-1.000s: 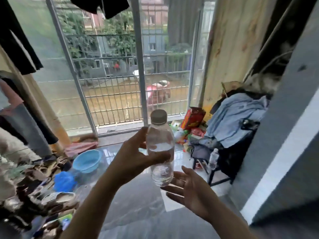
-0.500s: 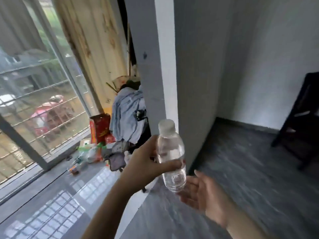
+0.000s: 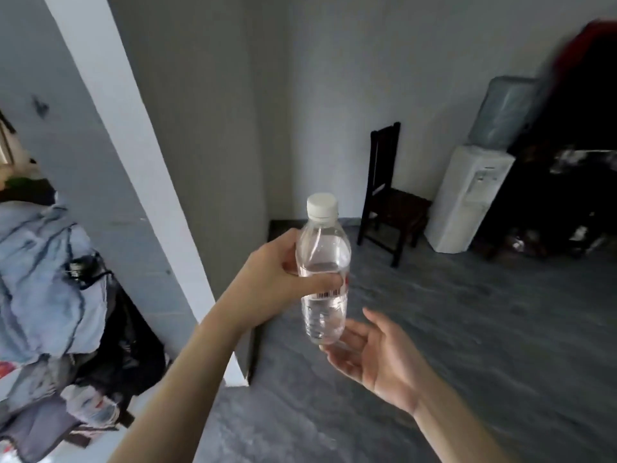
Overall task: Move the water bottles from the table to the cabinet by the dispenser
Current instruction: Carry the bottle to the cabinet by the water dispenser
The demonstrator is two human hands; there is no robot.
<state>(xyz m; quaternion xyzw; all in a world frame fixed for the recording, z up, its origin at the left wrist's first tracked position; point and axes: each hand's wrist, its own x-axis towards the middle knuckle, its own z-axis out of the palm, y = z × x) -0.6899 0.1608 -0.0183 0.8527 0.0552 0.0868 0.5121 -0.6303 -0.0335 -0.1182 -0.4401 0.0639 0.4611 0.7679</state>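
A pile of clothes (image 3: 43, 282) sits at the far left. The left hand (image 3: 267, 285) wraps its fingers around a clear water bottle (image 3: 323, 279), held upright in the air. The right hand (image 3: 377, 355) is open, palm up, just under the bottle. Far right stands a white dispenser (image 3: 467, 198) beside a dark cabinet (image 3: 567, 182).

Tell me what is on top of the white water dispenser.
A large blue-grey water jug stands upside down on the water dispenser. Its neck, where it enters the dispenser, cannot be seen, and a dark blurred shape covers its right side.
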